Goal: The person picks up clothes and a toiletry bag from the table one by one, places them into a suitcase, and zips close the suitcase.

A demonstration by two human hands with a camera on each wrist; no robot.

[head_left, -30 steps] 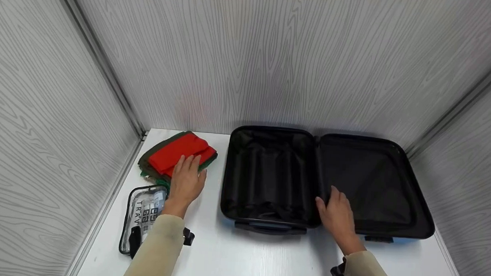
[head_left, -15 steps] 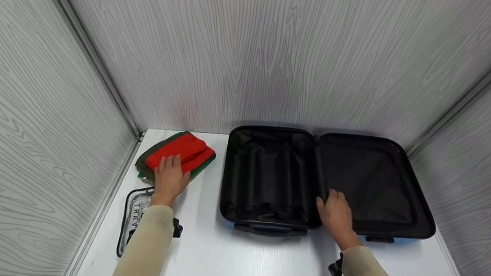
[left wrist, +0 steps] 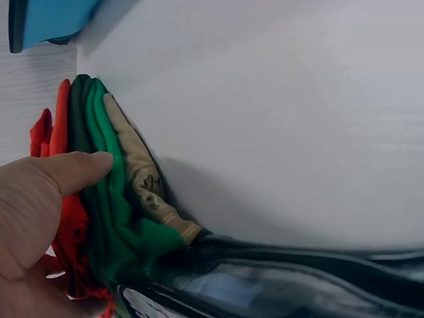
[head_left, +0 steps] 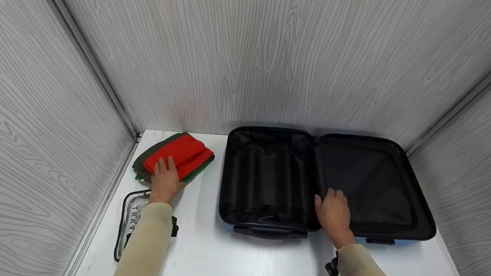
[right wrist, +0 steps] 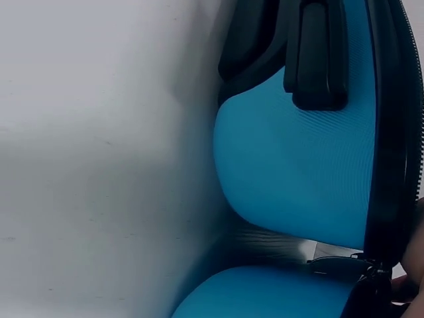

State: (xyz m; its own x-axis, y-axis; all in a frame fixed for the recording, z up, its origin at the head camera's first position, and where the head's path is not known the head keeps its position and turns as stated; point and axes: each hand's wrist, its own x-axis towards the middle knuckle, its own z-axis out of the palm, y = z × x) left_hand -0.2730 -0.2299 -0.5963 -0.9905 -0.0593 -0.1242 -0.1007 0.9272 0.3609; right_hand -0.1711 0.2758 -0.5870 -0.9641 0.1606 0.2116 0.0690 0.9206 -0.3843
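In the head view my left hand (head_left: 165, 180) lies on the near edge of a stack of folded clothes (head_left: 188, 150), with red cloth on top. In the left wrist view the thumb (left wrist: 86, 165) rests across the side of the stack, over dark green and bright green layers; a beige layer lies at the bottom. To the right a blue suitcase with a black lining (head_left: 269, 171) is spread wide in two halves. My right hand (head_left: 333, 212) holds the rims where the halves meet, at the near end; its fingertips are partly hidden.
A clear travel pouch with black edging (head_left: 129, 215) lies left of the suitcase, partly under my left forearm. The white tabletop (head_left: 225, 255) is walled by grey wood-grain panels (head_left: 268, 65). A black handle (head_left: 270, 232) sits on the suitcase's near side.
My left hand has shifted left and slightly down along the clothes stack, and its thumb has dropped out of the head view. My right hand stays at the suitcase's middle seam, almost still.
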